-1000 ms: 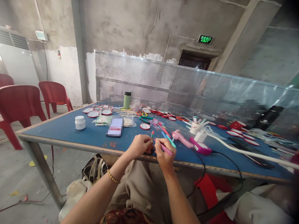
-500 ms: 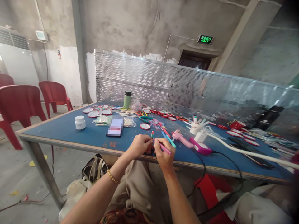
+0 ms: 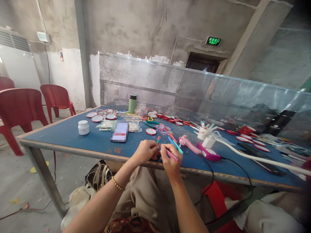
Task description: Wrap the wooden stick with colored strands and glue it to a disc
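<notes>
My right hand (image 3: 171,161) is closed around a pink marker pen (image 3: 173,156), its tip turned toward the fingers of my other hand. My left hand (image 3: 146,151) is closed, fingertips pinched at the table's front edge. From its pinch a short thin stick (image 3: 158,139) with a red and greenish end pokes up; its lower part is hidden. Both hands nearly touch. Just beyond the right hand lie blue and teal marker pens (image 3: 177,146). A round red-rimmed disc (image 3: 151,131) rests ahead of the hands.
A phone (image 3: 119,132) and a white jar (image 3: 83,127) are on the left of the blue table (image 3: 55,136). At right are a pink glue gun (image 3: 189,144), a purple device (image 3: 209,152) with a cable and a white cup (image 3: 202,133). Behind stand a green bottle (image 3: 132,104) and a perforated metal screen (image 3: 145,81).
</notes>
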Tool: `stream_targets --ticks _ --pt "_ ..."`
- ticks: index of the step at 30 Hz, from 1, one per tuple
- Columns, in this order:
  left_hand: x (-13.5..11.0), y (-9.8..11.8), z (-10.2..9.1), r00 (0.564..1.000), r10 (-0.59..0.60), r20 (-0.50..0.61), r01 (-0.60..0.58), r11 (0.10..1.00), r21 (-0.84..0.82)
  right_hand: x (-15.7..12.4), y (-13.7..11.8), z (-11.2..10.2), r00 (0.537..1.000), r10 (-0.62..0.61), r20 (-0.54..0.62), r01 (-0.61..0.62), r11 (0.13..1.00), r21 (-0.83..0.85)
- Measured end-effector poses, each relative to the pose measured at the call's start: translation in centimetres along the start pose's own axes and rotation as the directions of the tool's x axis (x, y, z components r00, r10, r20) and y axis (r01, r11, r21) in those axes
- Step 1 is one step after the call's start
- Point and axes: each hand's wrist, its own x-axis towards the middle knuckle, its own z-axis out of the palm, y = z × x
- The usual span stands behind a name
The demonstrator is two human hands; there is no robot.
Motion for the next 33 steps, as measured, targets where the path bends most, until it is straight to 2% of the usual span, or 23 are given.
stream_targets --ticks 7,13,26,33 --pt "0.01 0.14 -0.01 1.000 -0.008 0.001 0.008 1.000 -0.005 0.03 -0.05 -0.04 1.000 0.002 0.006 -0.002 1.000 -0.012" --pt "-0.09 0.31 -0.07 1.000 -0.008 0.001 0.008 1.000 -0.002 -0.08 -0.09 -0.10 0.998 0.058 -0.012 -0.058 0.998 0.019" --pt "-0.03 0.13 -0.10 1.000 -0.009 0.017 0.008 1.000 0.019 0.05 -0.12 0.03 1.000 0.025 0.003 -0.025 1.000 -0.010" --pt "-0.05 0.33 -0.15 1.000 -0.012 0.017 0.012 1.000 0.012 0.00 -0.14 -0.06 0.997 0.078 -0.019 -0.078 0.997 0.015"
